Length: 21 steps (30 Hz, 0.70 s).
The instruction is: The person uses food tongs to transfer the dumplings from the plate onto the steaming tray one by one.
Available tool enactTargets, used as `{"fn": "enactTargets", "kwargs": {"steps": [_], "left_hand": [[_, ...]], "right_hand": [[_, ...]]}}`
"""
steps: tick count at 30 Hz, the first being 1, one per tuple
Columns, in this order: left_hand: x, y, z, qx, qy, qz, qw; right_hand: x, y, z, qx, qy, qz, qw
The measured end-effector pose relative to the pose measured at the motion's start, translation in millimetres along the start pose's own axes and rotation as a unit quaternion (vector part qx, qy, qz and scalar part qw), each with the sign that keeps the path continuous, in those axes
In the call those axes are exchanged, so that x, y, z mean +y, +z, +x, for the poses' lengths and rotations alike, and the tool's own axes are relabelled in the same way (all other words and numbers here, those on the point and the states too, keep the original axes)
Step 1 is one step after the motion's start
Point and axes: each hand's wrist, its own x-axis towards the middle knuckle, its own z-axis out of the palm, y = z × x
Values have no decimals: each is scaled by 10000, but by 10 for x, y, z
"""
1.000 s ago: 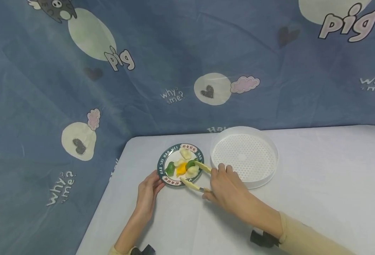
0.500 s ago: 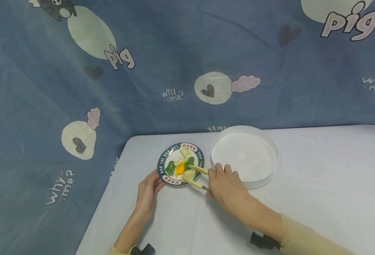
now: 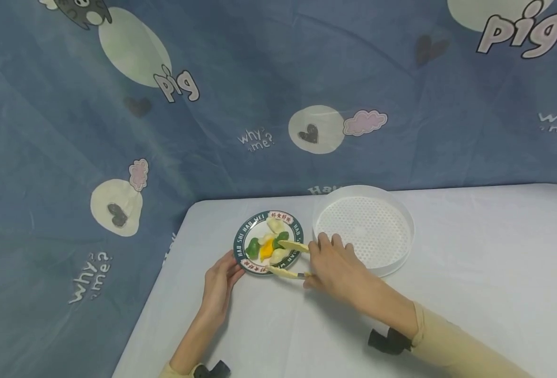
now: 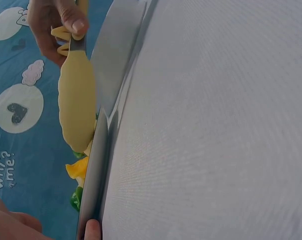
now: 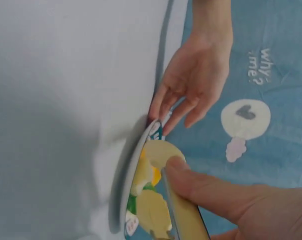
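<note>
Left hand holds the near-left edge of the green-rimmed plate, its fingers at the rim. Right hand grips pale yellow tongs; their two arms stand apart over the plate's right side, one by a green piece, the other across the near rim. A pale piece lies between those arms. Also on the plate: an orange-yellow piece, a second green piece at left and a further pale piece toward the far rim. A white perforated tray stands on the white table, just right of the plate.
</note>
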Motion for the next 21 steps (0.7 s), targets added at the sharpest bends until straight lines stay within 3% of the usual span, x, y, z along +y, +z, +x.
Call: {"fn": "enactTargets", "kwargs": {"steps": [5, 12, 21], "left_hand": [[9, -2, 1, -24, -3, -27, 10000], [0, 4, 1, -69, 23, -70, 9999], [9, 5, -9, -46, -37, -20, 10000]], "right_hand": [[4, -1, 32, 88, 53, -91, 9999], [-1, 8, 23, -144, 191, 298, 9993], [27, 32, 59, -166, 13, 269, 9995]]}}
